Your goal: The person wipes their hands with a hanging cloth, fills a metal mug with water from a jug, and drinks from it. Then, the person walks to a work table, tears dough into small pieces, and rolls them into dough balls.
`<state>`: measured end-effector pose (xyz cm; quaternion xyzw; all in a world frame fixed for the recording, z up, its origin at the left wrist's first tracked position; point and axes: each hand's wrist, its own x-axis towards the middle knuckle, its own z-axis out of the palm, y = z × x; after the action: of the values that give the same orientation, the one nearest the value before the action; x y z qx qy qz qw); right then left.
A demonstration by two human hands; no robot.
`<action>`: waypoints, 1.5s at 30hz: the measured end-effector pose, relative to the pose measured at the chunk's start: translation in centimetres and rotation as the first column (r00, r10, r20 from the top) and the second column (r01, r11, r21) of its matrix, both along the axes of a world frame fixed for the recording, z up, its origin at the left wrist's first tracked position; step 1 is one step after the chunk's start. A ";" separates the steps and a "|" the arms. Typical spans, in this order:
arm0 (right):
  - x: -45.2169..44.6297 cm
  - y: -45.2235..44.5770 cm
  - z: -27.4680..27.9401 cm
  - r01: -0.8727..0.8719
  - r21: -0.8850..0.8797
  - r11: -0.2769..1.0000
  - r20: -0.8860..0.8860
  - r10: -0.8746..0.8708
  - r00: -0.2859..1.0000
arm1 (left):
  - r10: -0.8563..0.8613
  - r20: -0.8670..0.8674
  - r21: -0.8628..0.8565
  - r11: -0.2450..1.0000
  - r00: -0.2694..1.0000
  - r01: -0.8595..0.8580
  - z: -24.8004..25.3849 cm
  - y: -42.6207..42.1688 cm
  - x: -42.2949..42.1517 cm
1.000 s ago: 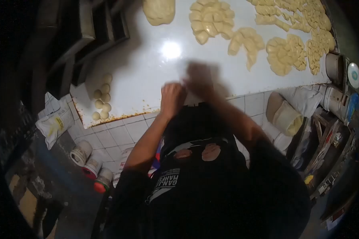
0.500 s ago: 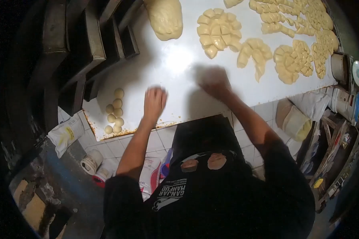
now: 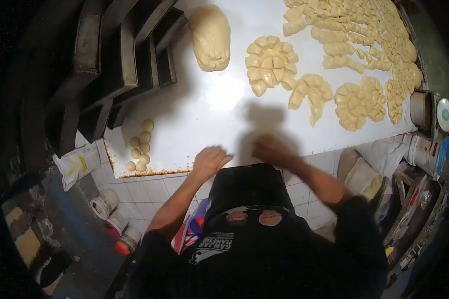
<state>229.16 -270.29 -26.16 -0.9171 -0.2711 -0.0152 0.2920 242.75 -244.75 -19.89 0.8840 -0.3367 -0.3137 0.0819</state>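
My left hand (image 3: 212, 163) is over the near edge of the white table, fingers curled in and palm down. Whatever may be inside it is hidden. To its right, also by the near edge, my right hand (image 3: 273, 149) is smeared by motion, and its fingers cannot be made out. Small round dough balls (image 3: 144, 137) lie in a cluster to the left of my left hand. Beyond the hands sit a large smooth lump of dough (image 3: 211, 40), a round of dough cut into segments (image 3: 270, 64) and a curved segmented strip of dough (image 3: 312, 92).
Dark metal pans (image 3: 129, 60) are stacked at the left of the white table (image 3: 199, 114). Many cut and twisted dough pieces (image 3: 354, 37) cover its far right. Buckets (image 3: 105, 203) and a white sack (image 3: 77, 164) stand at the lower left. A wooden rack (image 3: 409, 204) is at the right.
Both hands have come back toward my body, to the table's near edge, and closer together. The view has shifted slightly; the dough appears otherwise unchanged.
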 end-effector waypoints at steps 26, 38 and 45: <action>7.7 5.2 -0.7 0.242 0.094 0.966 0.320 -0.260 0.911 | 0.519 0.229 -0.640 0.718 0.824 -0.274 -5.4 -0.4 -7.0; 6.2 2.5 4.8 0.106 0.005 0.994 0.090 -0.106 0.990 | 0.386 0.193 -0.704 0.695 0.902 -0.146 -6.3 6.5 -6.2; 21.7 21.9 15.7 0.165 0.221 0.961 -0.288 -0.097 0.953 | 0.566 0.330 -0.690 0.691 0.755 -0.216 -3.5 8.0 -7.8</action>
<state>250.84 -248.40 -10.46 -0.8838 -0.1623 0.0597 0.4348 234.98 -236.73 -23.40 0.9101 -0.2229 0.0903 0.3373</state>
